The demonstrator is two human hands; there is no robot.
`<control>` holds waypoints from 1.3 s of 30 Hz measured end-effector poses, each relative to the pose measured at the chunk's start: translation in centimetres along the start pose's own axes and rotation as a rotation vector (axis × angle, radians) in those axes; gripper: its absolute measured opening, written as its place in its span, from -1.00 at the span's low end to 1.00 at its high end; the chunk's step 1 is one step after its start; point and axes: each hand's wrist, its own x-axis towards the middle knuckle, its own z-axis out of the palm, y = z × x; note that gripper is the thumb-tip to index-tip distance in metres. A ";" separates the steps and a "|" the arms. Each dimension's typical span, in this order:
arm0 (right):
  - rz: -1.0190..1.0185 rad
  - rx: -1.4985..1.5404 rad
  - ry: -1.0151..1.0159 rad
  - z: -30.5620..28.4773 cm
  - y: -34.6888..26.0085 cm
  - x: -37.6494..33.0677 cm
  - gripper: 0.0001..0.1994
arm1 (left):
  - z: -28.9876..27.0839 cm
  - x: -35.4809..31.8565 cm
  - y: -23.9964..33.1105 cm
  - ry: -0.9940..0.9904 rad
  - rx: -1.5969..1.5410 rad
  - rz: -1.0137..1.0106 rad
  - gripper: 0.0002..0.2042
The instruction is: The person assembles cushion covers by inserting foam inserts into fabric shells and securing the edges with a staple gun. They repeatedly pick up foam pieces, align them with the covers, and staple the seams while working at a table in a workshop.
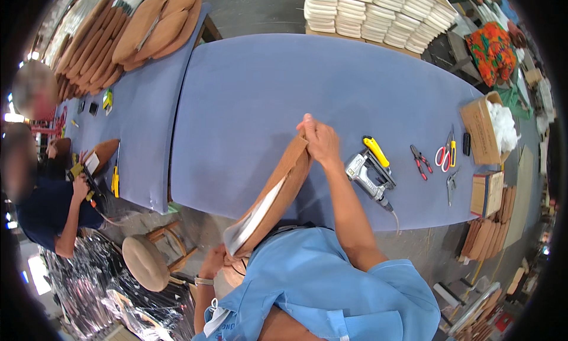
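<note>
The left hand (212,263) touches the near end of a long brown cushion (284,187); its fingers are partly hidden, so I cannot tell whether they grip. The cushion lies in front of the blue shirt (349,282), its near end off the counter (254,92) and its far end over it. Its long axis runs diagonally, from lower left by the body to upper right, with a white strip showing along its open side. The right hand (322,142) has its fingers clamped on the far end. Just right of that forearm, a staple gun (362,170) and a yellow-handled tool (376,151) crowd the space. Farther right lie pliers (421,163), scissors (442,157) and a cardboard box (478,131) of white stuffing (502,125). Brown cushions are stacked (157,30) at far left; white stacks (367,15) stand beyond the far edge.
</note>
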 end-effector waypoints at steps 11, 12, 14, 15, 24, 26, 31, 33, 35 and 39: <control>-0.070 0.269 0.008 -0.4 1.5 -0.3 -0.51 | 5.9 11.7 35.0 0.072 0.216 0.795 -0.38; -0.061 0.308 -0.002 -1.0 2.2 -0.8 -0.52 | 6.3 11.9 35.9 0.032 0.179 0.746 -0.45; -0.054 0.389 -0.014 -1.7 3.6 -1.7 -0.54 | 7.5 13.0 36.5 0.013 0.187 0.698 -0.58; -0.060 0.431 -0.015 -1.9 4.3 -1.8 -0.54 | 8.3 13.8 36.5 0.036 0.231 0.703 -0.65; -0.013 0.523 -0.013 -3.7 7.0 -2.7 -0.48 | 12.0 13.2 36.5 0.119 0.158 0.966 -0.69; -0.031 0.477 -0.012 -4.2 7.3 -3.1 -0.48 | 12.0 12.5 35.7 0.089 0.212 1.006 -0.62; -0.308 0.122 0.026 -7.8 6.3 -3.0 -0.60 | 12.2 12.0 35.1 0.017 0.264 0.998 -0.47; -0.218 0.119 -0.118 -9.7 5.7 -3.2 -0.68 | 12.9 12.6 35.1 0.003 0.269 0.973 -0.50; -0.218 0.028 -0.215 -10.9 5.7 -3.2 -0.68 | 13.5 13.1 35.4 -0.006 0.300 0.963 -0.53; -0.197 -0.052 -0.216 -12.4 5.9 -4.0 -0.68 | 15.4 14.1 37.2 -0.014 0.334 1.004 -0.59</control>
